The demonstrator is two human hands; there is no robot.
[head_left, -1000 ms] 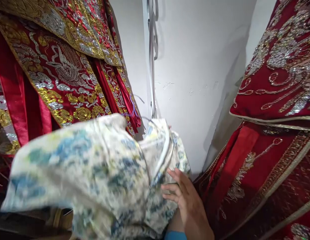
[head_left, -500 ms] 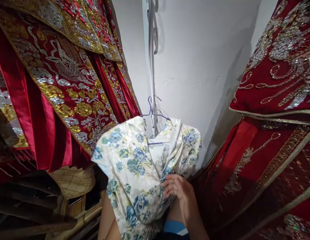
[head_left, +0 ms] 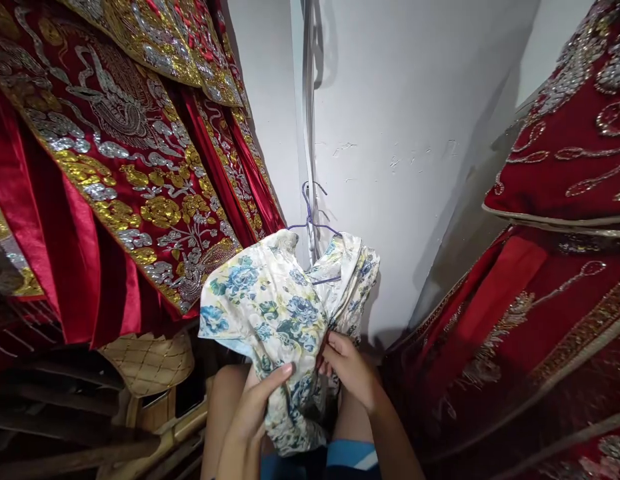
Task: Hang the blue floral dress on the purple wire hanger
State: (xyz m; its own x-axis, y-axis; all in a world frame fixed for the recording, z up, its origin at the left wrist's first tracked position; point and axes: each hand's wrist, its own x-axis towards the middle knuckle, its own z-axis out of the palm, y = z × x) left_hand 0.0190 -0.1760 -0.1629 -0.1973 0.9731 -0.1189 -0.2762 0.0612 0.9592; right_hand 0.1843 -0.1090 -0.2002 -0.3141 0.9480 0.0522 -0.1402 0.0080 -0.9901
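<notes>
A white blouse [head_left: 290, 307] with blue, green and yellow flowers hangs on a thin purple wire hanger [head_left: 309, 217]. At the lower left of the cloth is my left hand [head_left: 255, 403], its thumb laid over the front and its other fingers hidden behind the fabric. My right hand [head_left: 351, 368] has its fingers closed on the front edge, below the crossed neckline. Inside the collar, the hanger's lower bar shows. The gathered lower part of the blouse bunches above my knees.
Red embroidered garments with gold and silver sequins [head_left: 155, 180] hang on the left, and another beaded red garment [head_left: 520, 307] on the right. A pale pole [head_left: 309, 100] stands against the white wall [head_left: 415, 87]. A quilted gold cushion [head_left: 147, 363] and wooden chair parts [head_left: 175, 433] are lower left.
My left hand has come into view, holding the blouse's lower left. My right hand has moved from loosely touching the front to gripping it. The blouse has turned and its sides have drawn in.
</notes>
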